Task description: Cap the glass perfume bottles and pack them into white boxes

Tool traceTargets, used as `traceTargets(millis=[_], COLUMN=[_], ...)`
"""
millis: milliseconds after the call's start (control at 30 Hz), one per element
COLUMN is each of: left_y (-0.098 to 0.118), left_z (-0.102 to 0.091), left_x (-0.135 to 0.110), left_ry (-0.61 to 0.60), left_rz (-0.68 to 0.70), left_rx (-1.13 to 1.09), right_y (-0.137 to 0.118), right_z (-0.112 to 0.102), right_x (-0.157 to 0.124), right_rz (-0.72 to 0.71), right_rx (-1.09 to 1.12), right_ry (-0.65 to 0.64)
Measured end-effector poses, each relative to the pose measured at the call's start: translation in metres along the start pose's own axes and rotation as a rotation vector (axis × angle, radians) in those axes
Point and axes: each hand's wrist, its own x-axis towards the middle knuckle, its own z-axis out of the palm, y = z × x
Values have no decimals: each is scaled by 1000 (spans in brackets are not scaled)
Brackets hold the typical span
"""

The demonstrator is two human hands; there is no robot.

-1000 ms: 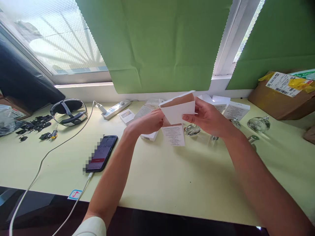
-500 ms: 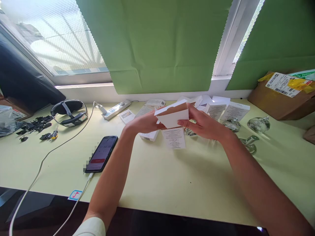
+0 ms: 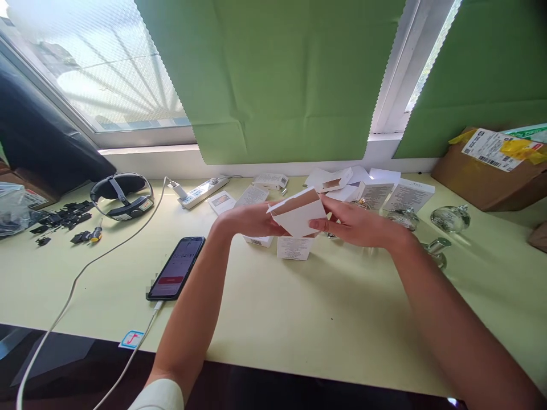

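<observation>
A small white carton (image 3: 298,218) with a brown inside is held above the table, tilted, between both hands. My left hand (image 3: 256,220) grips its left side from behind, fingers partly hidden by the carton. On the right side, my right hand (image 3: 349,221) pinches it, thumb on the near face. Just below stands or lies a white carton with printed text (image 3: 294,249); its upper part is covered. Another white carton (image 3: 258,241) lies under my left hand. Clear glass bottles (image 3: 449,218) lie right of my right hand.
More white cartons (image 3: 408,195) stand and lie toward the window. A power strip (image 3: 204,191), a phone (image 3: 177,267) on a cable, a headset (image 3: 121,196) and black parts (image 3: 64,216) occupy the left. A brown cardboard box (image 3: 478,171) sits at the far right.
The held carton has turned and tilted in my hands, and its near face has dropped slightly. It now covers more of the printed carton below. Both hands keep their hold.
</observation>
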Motion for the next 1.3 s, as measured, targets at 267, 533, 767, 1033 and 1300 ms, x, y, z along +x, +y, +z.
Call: traceTargets(millis=[267,533,767,1033,1300], left_y=[7,1,-11,-5,4], left_z=[-8,-2,-2,-9,-18], left_x=[-7,-2,-8,-9,-19], left_ry=[-128,-131,-43,-129,-51], left_rz=[-77,171,20,-103,-123], left_rx=[-45,-126,-71,-184,-117], right_y=[-2,-5,-5,-5,-5], right_z=[-2,5,9,13,14], right_x=[-1,4,7,8,9], right_rz=[27,11,28,71,9], right_rx=[-18,-56,-96,-115,-102], right_ry=[-32,-67,-9,57,17])
